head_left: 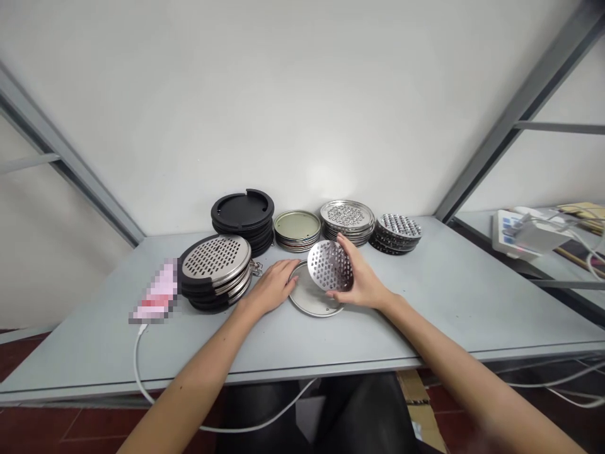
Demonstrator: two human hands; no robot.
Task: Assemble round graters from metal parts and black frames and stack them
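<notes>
My right hand (357, 277) pinches a round metal grater disc (328, 265) between thumb and fingers. The disc is tilted above a shallow round metal plate (314, 309) that lies on the table. At the plate's left rim, my left hand (276, 284) grips the edge, with the thumb towards the inside. To the left of that hand is a stack of finished-looking black-rimmed graters (217, 261) with metal tops and a wire clasp at the side.
Along the wall stand stacks of black plastic rings (243, 211), shallow metal plates (297, 225), rimmed grater plates (347, 215) and grater discs (399, 227). A blurred-out pink item (158, 296) with a white cable lies left. A power strip (515, 233) sits beyond the right frame post.
</notes>
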